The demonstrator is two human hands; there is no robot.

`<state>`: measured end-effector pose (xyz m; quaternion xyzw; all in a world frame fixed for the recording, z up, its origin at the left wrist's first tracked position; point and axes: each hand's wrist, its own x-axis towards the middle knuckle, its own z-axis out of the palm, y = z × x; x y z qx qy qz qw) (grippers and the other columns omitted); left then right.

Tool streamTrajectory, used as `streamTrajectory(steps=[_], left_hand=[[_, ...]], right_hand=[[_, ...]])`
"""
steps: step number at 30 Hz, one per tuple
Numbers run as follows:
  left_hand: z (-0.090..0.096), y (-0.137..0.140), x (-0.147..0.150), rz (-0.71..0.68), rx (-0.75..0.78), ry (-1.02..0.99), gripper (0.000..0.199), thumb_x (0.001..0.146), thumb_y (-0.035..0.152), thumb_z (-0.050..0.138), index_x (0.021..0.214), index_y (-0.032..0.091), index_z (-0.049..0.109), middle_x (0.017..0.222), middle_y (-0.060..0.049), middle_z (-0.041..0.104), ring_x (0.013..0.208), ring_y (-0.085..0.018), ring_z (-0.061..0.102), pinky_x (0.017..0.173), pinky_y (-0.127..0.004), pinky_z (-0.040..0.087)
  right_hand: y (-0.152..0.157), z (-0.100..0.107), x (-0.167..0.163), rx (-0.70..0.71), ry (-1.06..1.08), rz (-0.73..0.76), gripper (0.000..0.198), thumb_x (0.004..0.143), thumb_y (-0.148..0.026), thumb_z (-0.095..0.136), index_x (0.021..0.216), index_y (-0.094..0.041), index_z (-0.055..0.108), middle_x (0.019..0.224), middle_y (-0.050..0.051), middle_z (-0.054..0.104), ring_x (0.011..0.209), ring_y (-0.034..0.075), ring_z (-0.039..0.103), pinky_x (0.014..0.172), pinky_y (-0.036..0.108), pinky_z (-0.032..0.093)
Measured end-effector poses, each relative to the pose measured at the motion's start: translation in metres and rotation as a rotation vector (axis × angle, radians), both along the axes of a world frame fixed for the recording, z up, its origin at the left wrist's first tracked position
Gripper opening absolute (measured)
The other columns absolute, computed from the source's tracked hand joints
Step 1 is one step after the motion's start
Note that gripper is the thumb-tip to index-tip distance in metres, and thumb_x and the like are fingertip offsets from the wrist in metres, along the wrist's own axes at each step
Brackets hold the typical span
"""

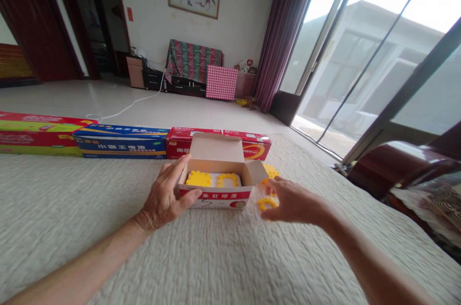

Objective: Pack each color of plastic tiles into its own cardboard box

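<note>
An open red-and-white cardboard box (216, 195) stands in front of me, its lid flap raised at the back and a side flap folded out to the right. Inside lie a solid yellow notched piece (198, 179) and a yellow notched frame (233, 179) on something white. My left hand (167, 192) grips the box's left end, thumb on the front wall and fingers along the side. Just right of the box, my right hand (286, 199) is spread, thumb and fingers apart around a yellow ring-shaped piece (265, 203). More yellow pieces (271, 170) lie behind the fingers, partly hidden.
Behind the box stands a row of cartons: a red-and-green one (39, 134), a blue one (122, 141) and red ones (257, 144). They rest on a quilted beige cover (126, 257). A dark red glossy object (382, 168) is at right, near glass doors (324, 41).
</note>
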<state>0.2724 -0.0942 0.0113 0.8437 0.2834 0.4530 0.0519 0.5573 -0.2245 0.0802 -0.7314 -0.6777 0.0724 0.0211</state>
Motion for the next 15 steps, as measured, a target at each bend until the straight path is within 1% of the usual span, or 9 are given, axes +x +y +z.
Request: streamTrajectory(steps=[2, 4, 7, 10, 12, 14, 15], left_hand=[[0.001, 0.000, 0.000, 0.004, 0.000, 0.002, 0.070, 0.080, 0.048, 0.055, 0.140, 0.017, 0.037, 0.135, -0.012, 0.051, 0.120, -0.030, 0.048, 0.101, -0.043, 0.042], [0.001, 0.000, 0.001, 0.003, 0.005, 0.002, 0.070, 0.080, 0.047, 0.055, 0.140, 0.016, 0.037, 0.135, -0.012, 0.051, 0.121, -0.030, 0.048, 0.101, -0.042, 0.042], [0.000, -0.001, 0.001, -0.005, 0.008, 0.000, 0.070, 0.080, 0.047, 0.056, 0.140, 0.015, 0.037, 0.135, -0.013, 0.050, 0.121, -0.029, 0.047, 0.101, -0.042, 0.041], [0.000, -0.001, 0.001, -0.010, 0.003, -0.003, 0.070, 0.081, 0.047, 0.055, 0.140, 0.015, 0.036, 0.134, -0.014, 0.051, 0.120, -0.029, 0.047, 0.101, -0.043, 0.041], [0.000, -0.001, 0.001, -0.007, -0.004, -0.005, 0.070, 0.080, 0.047, 0.055, 0.140, 0.016, 0.036, 0.134, -0.014, 0.051, 0.120, -0.029, 0.047, 0.101, -0.044, 0.041], [0.000, 0.000, 0.001, -0.006, 0.000, -0.007, 0.070, 0.080, 0.048, 0.055, 0.140, 0.015, 0.036, 0.134, -0.014, 0.051, 0.120, -0.030, 0.047, 0.101, -0.045, 0.041], [0.000, 0.000, 0.001, -0.008, 0.007, -0.007, 0.071, 0.080, 0.048, 0.056, 0.140, 0.014, 0.036, 0.134, -0.014, 0.051, 0.120, -0.030, 0.047, 0.101, -0.045, 0.041]], right_hand=[[-0.003, 0.000, 0.003, -0.027, 0.046, 0.086, 0.045, 0.057, -0.032, 0.072, 0.098, -0.018, 0.060, 0.094, 0.009, 0.065, 0.082, 0.024, 0.060, 0.072, 0.037, 0.048], [-0.005, -0.001, 0.005, -0.053, 0.063, 0.143, 0.048, 0.055, -0.022, 0.071, 0.101, -0.019, 0.059, 0.097, 0.008, 0.065, 0.083, 0.023, 0.061, 0.074, 0.037, 0.049], [-0.004, -0.007, 0.003, -0.058, 0.043, 0.172, 0.044, 0.056, -0.014, 0.066, 0.099, -0.019, 0.057, 0.097, 0.007, 0.065, 0.084, 0.023, 0.062, 0.076, 0.037, 0.049], [-0.004, -0.009, -0.001, -0.057, 0.037, 0.165, 0.038, 0.058, -0.016, 0.064, 0.095, -0.019, 0.057, 0.094, 0.008, 0.066, 0.083, 0.023, 0.062, 0.075, 0.038, 0.050], [-0.010, -0.001, 0.000, -0.063, 0.047, 0.148, 0.037, 0.057, -0.015, 0.064, 0.093, -0.020, 0.058, 0.094, 0.008, 0.067, 0.082, 0.023, 0.063, 0.073, 0.037, 0.050], [-0.018, 0.015, 0.003, -0.035, 0.077, 0.152, 0.040, 0.057, -0.015, 0.066, 0.095, -0.022, 0.060, 0.096, 0.007, 0.067, 0.083, 0.022, 0.063, 0.073, 0.035, 0.050], [-0.022, 0.026, 0.004, 0.003, 0.097, 0.159, 0.041, 0.059, -0.018, 0.067, 0.098, -0.023, 0.061, 0.098, 0.006, 0.067, 0.083, 0.021, 0.062, 0.072, 0.034, 0.050]])
